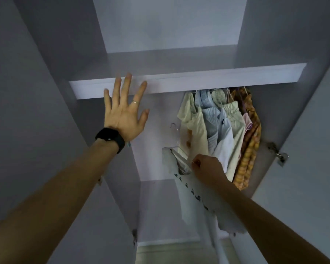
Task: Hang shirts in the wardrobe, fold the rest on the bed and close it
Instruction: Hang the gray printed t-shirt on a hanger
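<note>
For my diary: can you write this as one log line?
left hand: open, up by shelf | right hand: holds white shirt on hanger | hung clothes: beside it

- One white wooden shelf (pixel 198 77) spanning the wardrobe!
- Below the shelf's right half: six hanging garments (pixel 217 121), as best I can separate them in that packed row.
- Lower, below the shelf's middle: one white shirt with small dark print (pixel 194 197), on one clear plastic hanger (pixel 182 161).
- Two metal hinges (pixel 278 155), both below shelf level.

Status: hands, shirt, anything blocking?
Left hand open, by shelf. Right hand pinches white shirt on hanger, not yet hung. Hung clothes crowd right side.
</note>
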Demonstrator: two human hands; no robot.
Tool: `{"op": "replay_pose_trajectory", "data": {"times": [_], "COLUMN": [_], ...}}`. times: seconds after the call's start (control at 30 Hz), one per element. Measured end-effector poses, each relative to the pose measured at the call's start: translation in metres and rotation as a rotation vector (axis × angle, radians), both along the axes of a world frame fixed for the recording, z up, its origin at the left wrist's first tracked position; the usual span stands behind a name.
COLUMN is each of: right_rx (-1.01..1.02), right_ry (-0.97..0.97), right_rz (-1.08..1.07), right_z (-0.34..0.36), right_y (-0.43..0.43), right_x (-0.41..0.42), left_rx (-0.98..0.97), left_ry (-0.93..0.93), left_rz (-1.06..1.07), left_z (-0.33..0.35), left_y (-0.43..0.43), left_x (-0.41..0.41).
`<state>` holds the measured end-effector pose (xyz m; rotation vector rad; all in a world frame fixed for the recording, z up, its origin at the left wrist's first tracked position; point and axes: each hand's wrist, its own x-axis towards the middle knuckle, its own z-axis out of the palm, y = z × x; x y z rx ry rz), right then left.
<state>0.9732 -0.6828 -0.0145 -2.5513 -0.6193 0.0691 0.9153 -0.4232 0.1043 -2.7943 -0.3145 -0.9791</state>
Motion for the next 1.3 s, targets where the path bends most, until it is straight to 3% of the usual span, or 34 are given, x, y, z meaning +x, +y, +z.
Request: {"op": "replay_pose_trajectory", "data": {"times": [0.2,0.33,0.47,0.67,0.8,1.07,1.3], "right_rx": [0.085,0.229,0.246,0.334,0.284,0.228,0.348], "right_ry": [0.008,0.014,-0.109,-0.262,-0.292,-0.237,-0.229], "right_rz": [-0.072,-0.152,-0.2,-0.285,-0.343,-0.361,-0.272], "right_z": [0.004,-0.005,-0.012,0.005,0.015,0.003,0.042], "right_y": [0.044,0.07,0.094,0.113,0.126,0.133,0.082], "right_x": [0.053,0.091,0.129,0.175,0.204,0.232,0.174], "left_rx": [-0.019,0.015,0.094,0.175,0.185,0.181,0.04], "left_ry": [0.022,-0.169,-0.362,-0.524,-0.563,-0.556,-0.333], "left_rz": [0.03,0.001,-0.023,-0.036,-0.039,-0.031,0.015], "left_z": [0.0,-0.028,-0.041,-0.047,-0.049,-0.051,-0.042], "left_y": [0.035,0.046,0.057,0.066,0.066,0.065,0.054], "left_x": [0.056,0.085,0.11,0.123,0.127,0.127,0.109]}}
